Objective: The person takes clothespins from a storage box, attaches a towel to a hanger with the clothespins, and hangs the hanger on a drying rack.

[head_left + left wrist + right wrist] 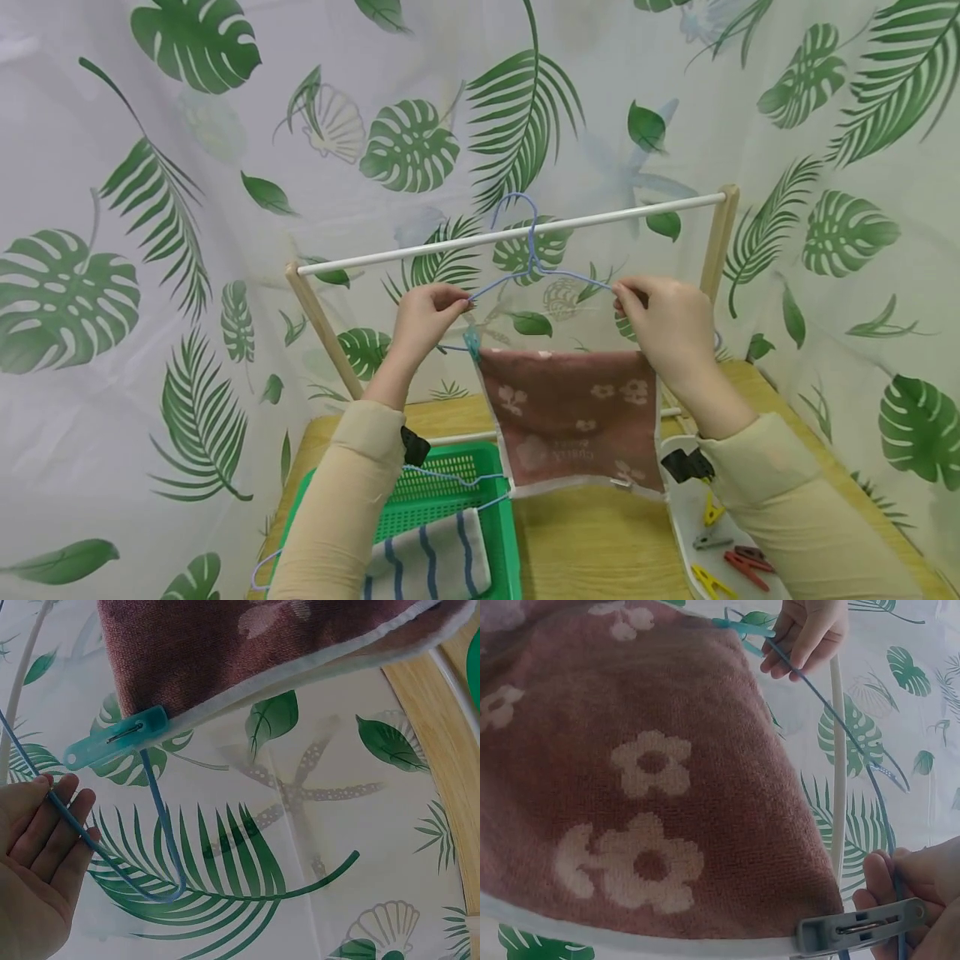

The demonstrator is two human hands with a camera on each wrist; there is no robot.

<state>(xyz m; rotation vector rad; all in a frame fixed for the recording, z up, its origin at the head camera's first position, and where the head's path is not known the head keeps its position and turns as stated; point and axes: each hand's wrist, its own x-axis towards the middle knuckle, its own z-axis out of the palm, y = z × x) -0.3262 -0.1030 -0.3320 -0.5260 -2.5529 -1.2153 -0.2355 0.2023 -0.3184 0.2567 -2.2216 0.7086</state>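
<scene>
2 sleeves (341, 500), hanger (532, 250), basket (508, 542) with towel (438, 554), tray (684, 504) with clothespins (746, 570)

Leaf-patterned backdrop (315, 50) around wooden table (592, 546)

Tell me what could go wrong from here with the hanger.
The blue hanger overlaps the white rod in the head view, but whether its hook is seated is unclear; it might drop if the left hand and right hand let go.

The flower-patterned towel hangs from a teal clothespin and a gray clothespin; if either slips, that side could sag.
</scene>
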